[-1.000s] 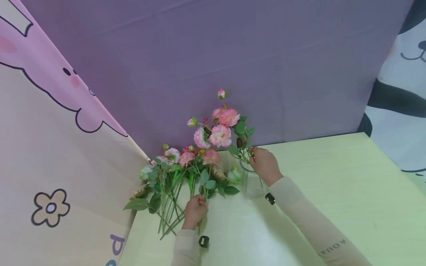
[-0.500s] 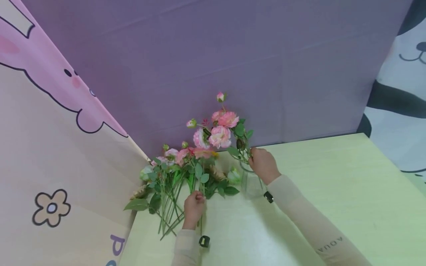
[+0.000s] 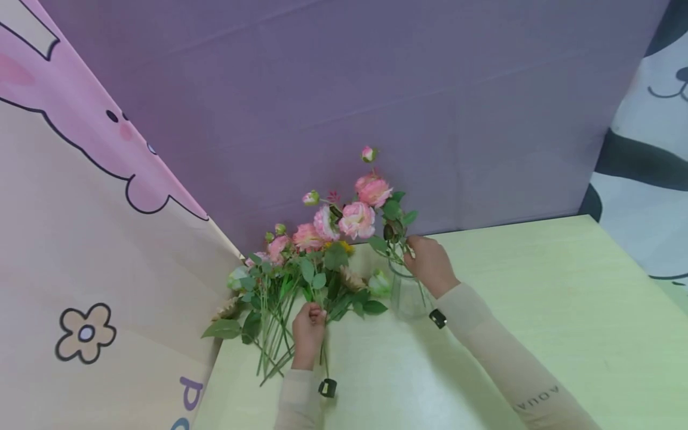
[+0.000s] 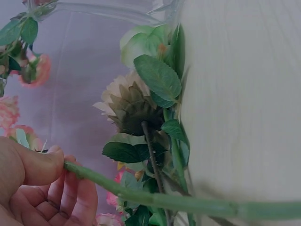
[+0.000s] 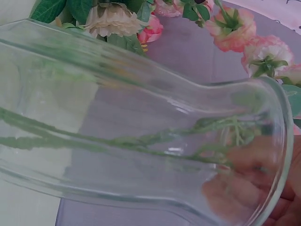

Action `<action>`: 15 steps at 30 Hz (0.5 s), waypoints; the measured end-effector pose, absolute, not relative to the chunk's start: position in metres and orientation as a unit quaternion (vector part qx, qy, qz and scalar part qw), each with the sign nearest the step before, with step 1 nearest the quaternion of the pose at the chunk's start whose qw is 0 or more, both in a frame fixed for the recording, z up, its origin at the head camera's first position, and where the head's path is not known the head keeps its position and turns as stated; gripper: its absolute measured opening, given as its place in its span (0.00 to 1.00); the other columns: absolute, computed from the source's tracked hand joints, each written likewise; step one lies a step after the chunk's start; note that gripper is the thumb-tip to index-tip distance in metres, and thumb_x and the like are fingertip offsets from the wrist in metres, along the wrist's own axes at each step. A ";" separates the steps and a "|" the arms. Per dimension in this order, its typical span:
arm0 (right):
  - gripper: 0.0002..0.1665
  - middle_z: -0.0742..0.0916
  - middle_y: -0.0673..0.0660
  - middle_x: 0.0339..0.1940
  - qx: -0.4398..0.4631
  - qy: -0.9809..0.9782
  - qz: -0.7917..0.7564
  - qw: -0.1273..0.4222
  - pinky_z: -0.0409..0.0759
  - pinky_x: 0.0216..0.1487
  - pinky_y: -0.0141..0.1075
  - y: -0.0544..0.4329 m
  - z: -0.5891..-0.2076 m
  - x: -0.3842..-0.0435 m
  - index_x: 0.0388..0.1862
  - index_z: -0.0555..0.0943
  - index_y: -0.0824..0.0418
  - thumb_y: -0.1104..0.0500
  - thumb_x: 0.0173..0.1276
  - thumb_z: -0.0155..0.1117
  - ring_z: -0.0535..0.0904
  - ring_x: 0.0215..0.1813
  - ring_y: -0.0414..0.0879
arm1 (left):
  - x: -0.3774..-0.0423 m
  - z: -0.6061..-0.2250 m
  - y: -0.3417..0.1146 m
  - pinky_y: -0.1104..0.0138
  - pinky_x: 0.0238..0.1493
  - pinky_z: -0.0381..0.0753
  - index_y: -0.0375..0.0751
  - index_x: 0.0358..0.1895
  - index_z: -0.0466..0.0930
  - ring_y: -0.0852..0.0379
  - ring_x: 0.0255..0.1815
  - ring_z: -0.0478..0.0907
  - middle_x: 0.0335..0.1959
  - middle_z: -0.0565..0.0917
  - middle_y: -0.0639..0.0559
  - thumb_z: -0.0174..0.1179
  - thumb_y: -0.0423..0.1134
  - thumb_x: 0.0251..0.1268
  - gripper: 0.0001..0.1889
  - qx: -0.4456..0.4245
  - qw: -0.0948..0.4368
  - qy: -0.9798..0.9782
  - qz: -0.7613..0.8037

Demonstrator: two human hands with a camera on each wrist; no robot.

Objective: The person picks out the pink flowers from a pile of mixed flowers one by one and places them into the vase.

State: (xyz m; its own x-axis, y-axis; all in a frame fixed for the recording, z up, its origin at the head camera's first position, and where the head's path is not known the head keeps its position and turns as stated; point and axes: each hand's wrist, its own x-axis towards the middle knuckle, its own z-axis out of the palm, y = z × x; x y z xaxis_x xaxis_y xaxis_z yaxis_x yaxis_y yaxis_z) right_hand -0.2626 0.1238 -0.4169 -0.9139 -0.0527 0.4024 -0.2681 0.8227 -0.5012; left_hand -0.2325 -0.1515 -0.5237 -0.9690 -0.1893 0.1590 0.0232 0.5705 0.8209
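My left hand (image 3: 309, 325) pinches the green stem (image 4: 141, 195) of an artificial flower, thumb against curled fingers. Pink blooms (image 3: 308, 237) and leaves rise from that side, overlapping the pile behind. At the mouth of a clear glass vase (image 3: 408, 304), my right hand (image 3: 432, 266) grips stems topped by pink flowers (image 3: 357, 220) that lean left over the rim. In the right wrist view, the lower stems (image 5: 117, 143) run down inside the vase, and the fingers show partly through the glass near its rim.
Several artificial flowers lie in a pile on the pale table, their bare stems (image 3: 269, 352) towards me. A beige flower (image 4: 134, 101) and a pale green bloom (image 3: 379, 283) lie between the left hand and the vase. A purple cloth (image 3: 484, 149) hangs behind the table.
My left hand has moved slightly left and up, and its flower's blooms have swung left. The right hand stays at the vase mouth, while its upper blooms shift slightly right.
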 end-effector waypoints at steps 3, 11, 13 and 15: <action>0.04 0.85 0.65 0.31 0.091 -0.934 0.287 0.193 0.79 0.33 0.50 0.126 -0.417 -0.262 0.31 0.78 0.69 0.68 0.58 0.63 0.81 0.32 0.59 | -0.233 -0.521 -0.154 0.62 0.35 0.79 0.27 0.40 0.76 0.50 0.34 0.78 0.33 0.80 0.43 0.61 0.26 0.59 0.07 0.045 0.123 -0.877 -0.463; 0.08 0.86 0.65 0.36 0.114 -0.922 0.309 0.203 0.80 0.40 0.49 0.129 -0.417 -0.259 0.38 0.81 0.70 0.68 0.59 0.63 0.83 0.38 0.58 | -0.235 -0.509 -0.157 0.60 0.36 0.77 0.29 0.40 0.76 0.49 0.35 0.77 0.34 0.80 0.42 0.60 0.27 0.60 0.06 0.043 0.133 -0.873 -0.468; 0.09 0.86 0.65 0.37 0.121 -0.914 0.333 0.196 0.81 0.41 0.48 0.131 -0.417 -0.257 0.40 0.81 0.69 0.67 0.59 0.64 0.83 0.39 0.57 | -0.235 -0.508 -0.156 0.60 0.36 0.77 0.29 0.40 0.76 0.50 0.36 0.76 0.35 0.80 0.43 0.60 0.27 0.60 0.07 0.046 0.133 -0.873 -0.467; 0.11 0.86 0.65 0.38 0.123 -0.905 0.362 0.187 0.81 0.43 0.48 0.133 -0.416 -0.254 0.42 0.81 0.70 0.67 0.60 0.63 0.83 0.40 0.57 | -0.234 -0.506 -0.155 0.60 0.36 0.77 0.29 0.40 0.76 0.50 0.36 0.76 0.34 0.80 0.44 0.60 0.28 0.60 0.07 0.046 0.139 -0.874 -0.463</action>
